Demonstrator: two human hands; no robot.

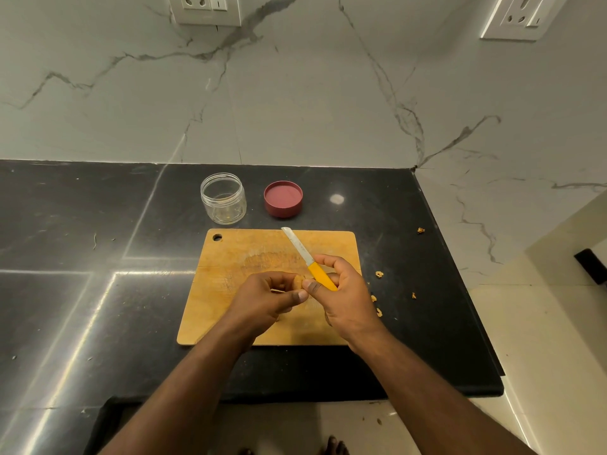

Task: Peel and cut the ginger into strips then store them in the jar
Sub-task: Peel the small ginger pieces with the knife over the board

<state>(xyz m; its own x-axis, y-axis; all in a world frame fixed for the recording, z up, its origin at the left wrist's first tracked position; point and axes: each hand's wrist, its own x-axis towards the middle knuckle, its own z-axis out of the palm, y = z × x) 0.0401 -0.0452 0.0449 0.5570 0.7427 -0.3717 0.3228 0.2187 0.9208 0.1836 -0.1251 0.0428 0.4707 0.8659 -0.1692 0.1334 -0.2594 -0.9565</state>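
1. Head view: a small tan piece of ginger [298, 281] sits above a worn wooden cutting board [249, 257], mostly hidden, pinched in the curled fingers of the left hand [269, 297].
2. The right hand [345, 297] wraps its fingers round the yellow handle of a knife [307, 261] (blade angled up and away towards the wall), its thumb tip touching the ginger beside the left thumb.
3. Behind the board stand an open clear jar [224, 198] and, just beside it, an upturned red lid [283, 199].
4. Peel scraps [379, 274] dot the black counter [98, 224] to the right of the board.
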